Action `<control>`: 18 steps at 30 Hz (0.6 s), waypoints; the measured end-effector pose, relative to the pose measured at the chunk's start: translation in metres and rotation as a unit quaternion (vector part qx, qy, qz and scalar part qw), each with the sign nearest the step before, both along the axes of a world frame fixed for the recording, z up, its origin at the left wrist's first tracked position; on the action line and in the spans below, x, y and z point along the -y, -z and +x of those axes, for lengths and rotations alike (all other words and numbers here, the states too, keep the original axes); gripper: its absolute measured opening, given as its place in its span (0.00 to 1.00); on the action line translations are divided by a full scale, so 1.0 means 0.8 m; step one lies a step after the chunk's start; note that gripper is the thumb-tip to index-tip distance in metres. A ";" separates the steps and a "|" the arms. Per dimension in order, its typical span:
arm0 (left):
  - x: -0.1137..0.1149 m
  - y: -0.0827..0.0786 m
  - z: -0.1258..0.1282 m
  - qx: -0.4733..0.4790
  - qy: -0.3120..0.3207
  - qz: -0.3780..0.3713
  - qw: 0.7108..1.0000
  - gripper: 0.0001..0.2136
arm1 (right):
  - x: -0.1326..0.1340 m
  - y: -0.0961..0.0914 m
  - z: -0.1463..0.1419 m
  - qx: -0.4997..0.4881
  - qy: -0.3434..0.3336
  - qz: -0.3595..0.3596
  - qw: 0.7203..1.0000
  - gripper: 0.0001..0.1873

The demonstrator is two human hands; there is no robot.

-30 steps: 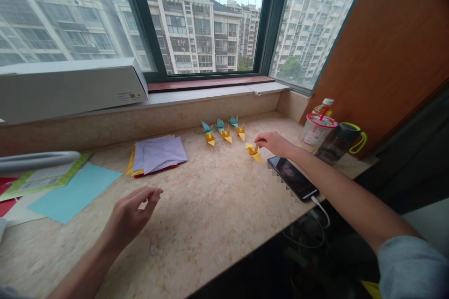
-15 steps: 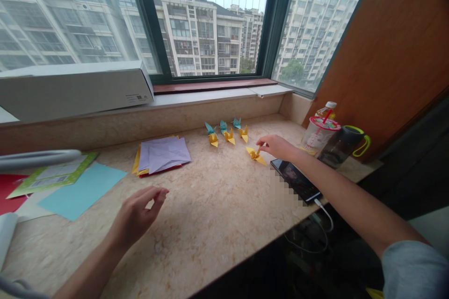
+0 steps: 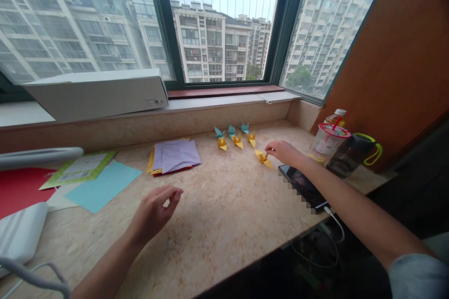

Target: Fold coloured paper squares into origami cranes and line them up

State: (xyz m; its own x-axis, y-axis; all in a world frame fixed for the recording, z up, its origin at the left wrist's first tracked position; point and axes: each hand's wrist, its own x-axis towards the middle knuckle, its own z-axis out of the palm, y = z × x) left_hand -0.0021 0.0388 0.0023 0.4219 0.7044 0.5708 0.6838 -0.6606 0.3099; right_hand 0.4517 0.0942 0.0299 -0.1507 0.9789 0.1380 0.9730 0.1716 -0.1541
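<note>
My right hand [image 3: 286, 152] reaches across the marble counter [image 3: 224, 215] and pinches a yellow paper crane [image 3: 264, 158] that rests on the surface. Behind it stand three more paper cranes [image 3: 235, 136] in a row, each yellow with a blue part. My left hand [image 3: 154, 212] hovers over the counter's middle with fingers loosely curled and apart, holding nothing. A stack of square papers [image 3: 175, 156], lilac on top with yellow and red beneath, lies beyond my left hand.
A phone [image 3: 304, 187] on a white cable lies beside my right forearm. A lidded cup with a straw [image 3: 328, 142], a bottle and a dark jug [image 3: 352, 155] stand at right. Blue [image 3: 105, 186], red and green sheets lie left. A long white box [image 3: 98, 93] sits on the sill.
The view has shifted, so everything sits further right and lower in the picture. My right hand stays at the lone yellow crane, now pinching it. My left hand is much the same.
</note>
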 end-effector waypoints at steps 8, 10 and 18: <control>0.005 -0.004 0.004 -0.005 0.003 0.006 1.000 0.12 | -0.004 0.004 0.000 0.010 0.003 0.001 1.000 0.10; 0.006 -0.002 0.003 -0.010 0.006 0.014 1.000 0.12 | -0.004 0.005 0.000 0.013 0.005 0.000 1.000 0.10; 0.009 0.002 0.004 -0.055 -0.004 -0.014 0.998 0.13 | 0.011 -0.013 0.006 0.028 0.009 0.040 0.999 0.14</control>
